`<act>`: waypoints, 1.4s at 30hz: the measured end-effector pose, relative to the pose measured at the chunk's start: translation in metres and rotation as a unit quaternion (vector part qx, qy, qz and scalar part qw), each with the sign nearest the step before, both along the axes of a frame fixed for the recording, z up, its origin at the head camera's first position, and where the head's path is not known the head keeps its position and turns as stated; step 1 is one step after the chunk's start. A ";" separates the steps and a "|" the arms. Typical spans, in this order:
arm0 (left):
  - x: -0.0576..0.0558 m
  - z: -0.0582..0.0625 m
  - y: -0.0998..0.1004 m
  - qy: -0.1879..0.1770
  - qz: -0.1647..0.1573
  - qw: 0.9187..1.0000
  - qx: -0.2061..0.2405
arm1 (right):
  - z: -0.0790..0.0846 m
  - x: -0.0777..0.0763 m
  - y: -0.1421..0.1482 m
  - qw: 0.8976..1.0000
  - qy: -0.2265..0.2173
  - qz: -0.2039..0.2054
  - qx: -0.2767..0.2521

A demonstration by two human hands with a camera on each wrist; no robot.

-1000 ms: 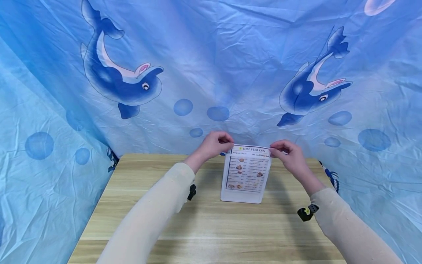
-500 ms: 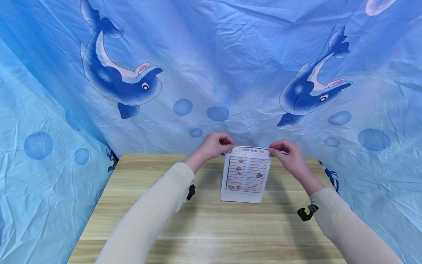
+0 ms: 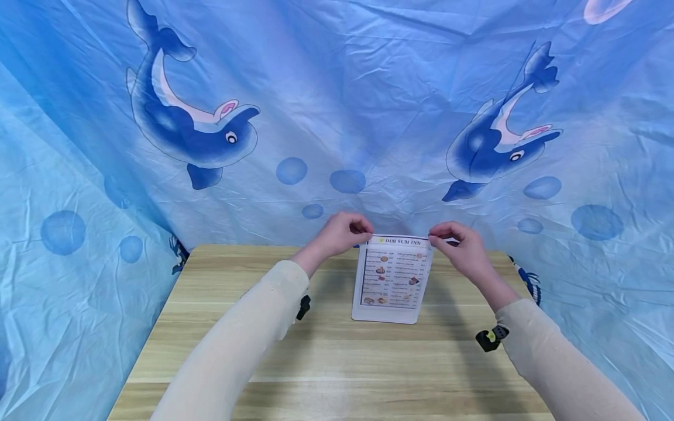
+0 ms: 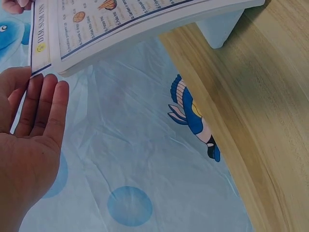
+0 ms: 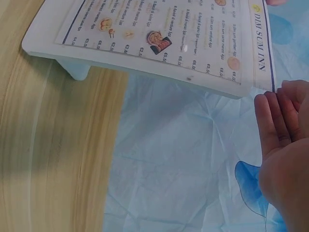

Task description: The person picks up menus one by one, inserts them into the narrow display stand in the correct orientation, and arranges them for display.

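A printed menu sheet [image 3: 392, 275] headed "DIM SUM INN" sits in a white, tilted menu stand [image 3: 384, 314] on the wooden table. Its top strip sticks out above the stand's upper edge. My left hand [image 3: 341, 231] pinches the sheet's top left corner, and my right hand [image 3: 462, 245] pinches the top right corner. From the left wrist, the thumb and fingertips show at the corner of the sheet [image 4: 41, 41]. In the right wrist view the stand's support leg [image 5: 75, 68] rests on the table, and the fingers meet the sheet's other corner.
The light wooden table [image 3: 337, 374] extends toward me below the stand. Behind it and at both sides hangs a blue cloth [image 3: 368, 117] printed with dolphins and bubbles. Black wrist cameras [image 3: 491, 338] sit by the sleeves.
The menu sheet has slid slightly down into the stand, with both hands still pinching its top corners. The line under the heading is no longer readable. The stand has stayed in place.
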State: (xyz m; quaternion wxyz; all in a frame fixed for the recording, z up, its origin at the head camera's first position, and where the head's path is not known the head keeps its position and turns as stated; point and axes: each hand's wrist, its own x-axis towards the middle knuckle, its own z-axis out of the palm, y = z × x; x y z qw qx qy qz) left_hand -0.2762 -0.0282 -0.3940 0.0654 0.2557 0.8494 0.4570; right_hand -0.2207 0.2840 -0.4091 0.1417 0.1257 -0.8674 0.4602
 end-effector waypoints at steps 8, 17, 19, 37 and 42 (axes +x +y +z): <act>0.001 -0.001 0.002 0.012 -0.008 1.000 -0.007 | -0.002 0.002 -0.002 0.999 0.005 0.001 0.033; 0.001 0.001 0.003 -0.006 0.020 1.000 0.022 | -0.003 0.003 -0.002 1.000 -0.004 -0.002 0.024; 0.001 0.003 0.004 -0.003 0.023 0.999 0.023 | -0.002 0.002 -0.003 1.000 -0.005 -0.002 0.023; 0.000 -0.002 0.003 0.016 -0.023 1.000 -0.011 | -0.007 0.002 0.001 0.999 -0.006 0.000 0.054; 0.002 -0.002 0.004 0.011 -0.029 0.999 -0.014 | -0.008 0.003 0.001 0.998 -0.010 0.004 0.059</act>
